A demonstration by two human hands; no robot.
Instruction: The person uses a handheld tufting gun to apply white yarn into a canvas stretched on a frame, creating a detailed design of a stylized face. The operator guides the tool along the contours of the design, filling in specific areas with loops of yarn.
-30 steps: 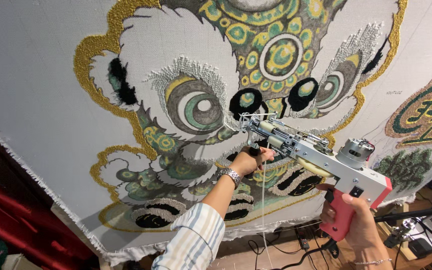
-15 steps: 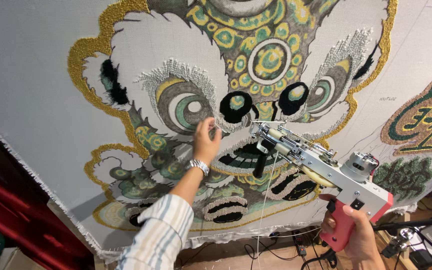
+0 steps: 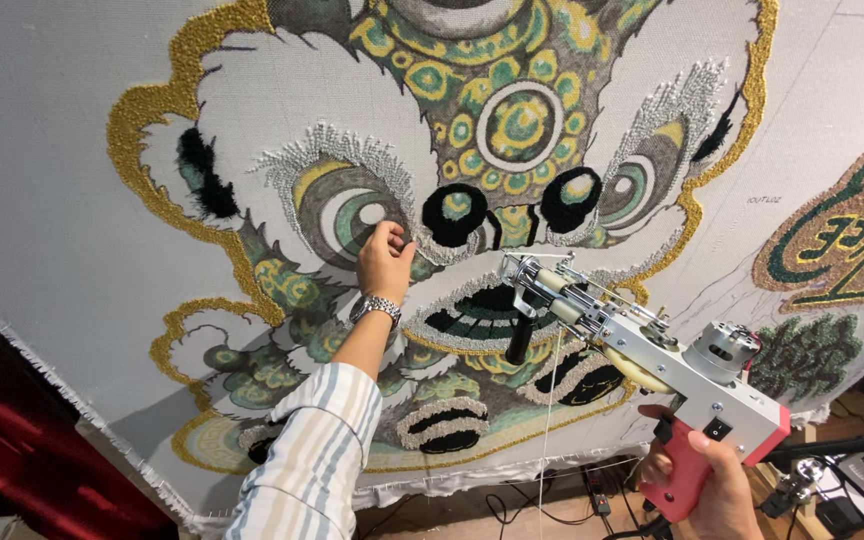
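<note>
Presumably top-heavy, tufting gun (image 3: 642, 350) sits clamped in right hand (image 3: 712, 490) by its red handle; left hand (image 3: 384, 262), fingers pinched, touches soft stretched cloth (image 3: 72, 180)

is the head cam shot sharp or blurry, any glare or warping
Head view: mostly sharp, with the tufted cloth evenly lit and no glare on it; the left hand and the tufting gun in the right hand are crisp; the wide lens tilts and bows the cloth's edges; the bottom left corner falls into dark shadow.
</note>
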